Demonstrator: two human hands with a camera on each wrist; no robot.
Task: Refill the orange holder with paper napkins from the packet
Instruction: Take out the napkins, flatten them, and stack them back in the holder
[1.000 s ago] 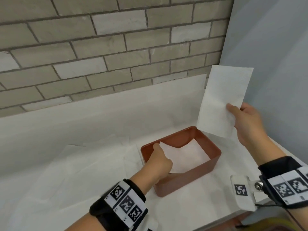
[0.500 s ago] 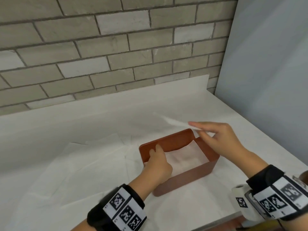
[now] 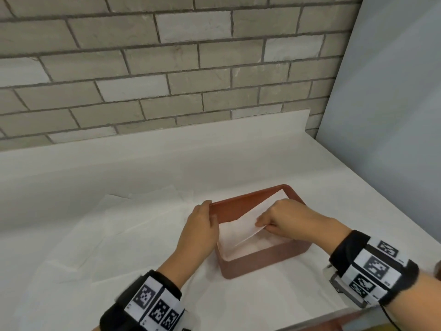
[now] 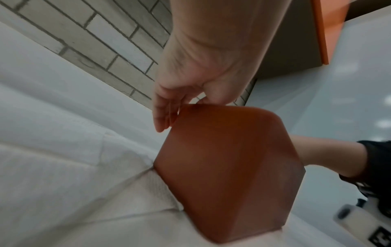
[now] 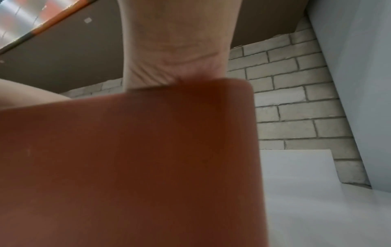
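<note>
Right hand (image 3: 284,222) pinched a paper napkin (image 3: 257,218) inside the orange holder (image 3: 262,259) | left hand (image 3: 202,225) gripped its left wall | napkin looked light, limp; best pinched at an edge.

Head looks down; wrists close, low; all share holder (image 3: 257,261).
</note>
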